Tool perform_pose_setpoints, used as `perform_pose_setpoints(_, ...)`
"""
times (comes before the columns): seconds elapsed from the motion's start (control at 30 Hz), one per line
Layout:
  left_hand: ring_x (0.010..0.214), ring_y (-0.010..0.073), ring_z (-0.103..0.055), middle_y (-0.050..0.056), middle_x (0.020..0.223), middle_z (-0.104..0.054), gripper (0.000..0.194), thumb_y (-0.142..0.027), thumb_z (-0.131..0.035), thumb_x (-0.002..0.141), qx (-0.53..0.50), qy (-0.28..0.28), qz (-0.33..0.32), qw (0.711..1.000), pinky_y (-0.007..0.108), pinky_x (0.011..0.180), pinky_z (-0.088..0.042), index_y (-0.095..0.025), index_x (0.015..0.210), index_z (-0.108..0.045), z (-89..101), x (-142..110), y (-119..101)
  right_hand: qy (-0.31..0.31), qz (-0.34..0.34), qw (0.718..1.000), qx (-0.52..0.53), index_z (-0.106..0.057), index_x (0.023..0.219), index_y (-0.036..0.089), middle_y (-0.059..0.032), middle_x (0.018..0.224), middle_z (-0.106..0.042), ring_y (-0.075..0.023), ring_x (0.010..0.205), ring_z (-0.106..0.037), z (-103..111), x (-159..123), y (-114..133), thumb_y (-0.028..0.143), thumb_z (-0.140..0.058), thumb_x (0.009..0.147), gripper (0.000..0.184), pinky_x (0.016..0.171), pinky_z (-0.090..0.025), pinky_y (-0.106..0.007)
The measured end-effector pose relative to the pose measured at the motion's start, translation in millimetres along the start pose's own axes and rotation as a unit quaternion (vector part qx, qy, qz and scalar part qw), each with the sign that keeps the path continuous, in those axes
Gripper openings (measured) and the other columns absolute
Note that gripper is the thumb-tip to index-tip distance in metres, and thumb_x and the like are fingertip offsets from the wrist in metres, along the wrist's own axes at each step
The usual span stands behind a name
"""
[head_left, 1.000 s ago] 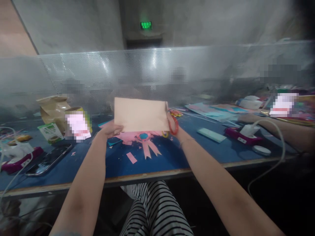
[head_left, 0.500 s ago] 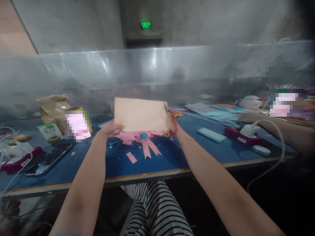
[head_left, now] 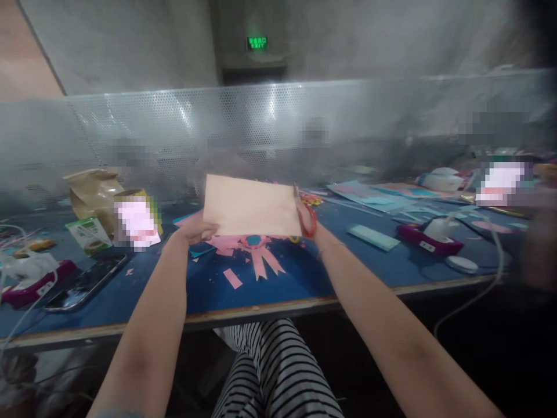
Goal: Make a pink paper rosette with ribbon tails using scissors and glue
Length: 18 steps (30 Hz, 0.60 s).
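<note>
A sheet of pale peach paper [head_left: 252, 206] is held up over the table. My left hand [head_left: 201, 228] grips its lower left corner, thumb in front. At the sheet's right edge, my right hand [head_left: 306, 215] is closed around red-handled scissors [head_left: 310, 226]. Their blade tip shows near the upper right corner; the rest of the blades is hidden behind the paper. Below the sheet lies a pink paper rosette [head_left: 267, 263] with a blue centre and two forked tails, its upper part covered. A pink paper strip [head_left: 232, 278] and small scraps lie near it.
A phone [head_left: 87, 283], a green-and-white box [head_left: 89, 235] and a brown paper bag [head_left: 93, 194] stand or lie left. To the right are a pale green case [head_left: 373, 238], a purple power strip [head_left: 429, 240], a white round lid [head_left: 462, 265] and light blue paper sheets [head_left: 369, 197].
The scissor handles drew together, then spread apart again. The paper has tilted slightly, its right side lower. At the far right, another person's arm has pulled back from the table.
</note>
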State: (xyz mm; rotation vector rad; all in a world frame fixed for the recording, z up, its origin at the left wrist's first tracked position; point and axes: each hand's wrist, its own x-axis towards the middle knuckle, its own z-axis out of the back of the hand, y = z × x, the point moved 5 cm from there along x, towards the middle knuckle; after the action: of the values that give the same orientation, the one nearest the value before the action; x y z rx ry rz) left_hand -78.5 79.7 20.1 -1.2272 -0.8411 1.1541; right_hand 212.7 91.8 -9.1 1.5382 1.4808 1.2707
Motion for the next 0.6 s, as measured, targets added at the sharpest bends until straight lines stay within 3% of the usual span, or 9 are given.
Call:
perform_pose_setpoints(0.2,0.057,0.0087,-0.048,0.001,0.074,-0.06,0.039,-0.016,-0.068,0.056,-0.004,-0.01,0.002,1.0,0.022,0.05,-0.034,-0.018,0.094,-0.059,2.8,2.9,2.5,0.001,0.056,0.997,-0.054,-0.054,0.103,0.017,-0.0067,0.076,-0.066,-0.0177,0.066,-0.062,0.7,3.1,3.9,0.054,-0.032,0.081,0.048,0.056,-0.05,-0.028)
perform_pose_setpoints(0.37,0.059,0.0101,-0.051,0.002,0.076,-0.061,0.036,-0.014,-0.067,0.057,-0.006,-0.013,0.001,1.0,0.022,0.05,-0.035,-0.018,0.092,-0.06,2.2,2.2,2.3,-0.01,0.064,0.994,-0.092,-0.055,0.101,0.018,-0.0072,0.078,-0.066,-0.0178,0.068,-0.061,3.4,5.1,3.4,0.055,-0.034,0.08,0.048,0.059,-0.049,-0.028)
perform_pose_setpoints(0.6,0.052,0.0102,-0.05,0.003,0.069,-0.061,0.033,-0.015,-0.067,0.056,0.011,-0.003,-0.02,1.0,0.022,0.044,-0.034,-0.016,0.088,-0.061,0.5,1.3,0.6,-0.007,0.031,0.999,-0.022,-0.055,0.094,0.017,-0.0044,0.066,-0.064,-0.0152,0.062,-0.06,3.7,1.3,0.8,0.059,-0.032,0.078,0.051,0.056,-0.049,-0.027)
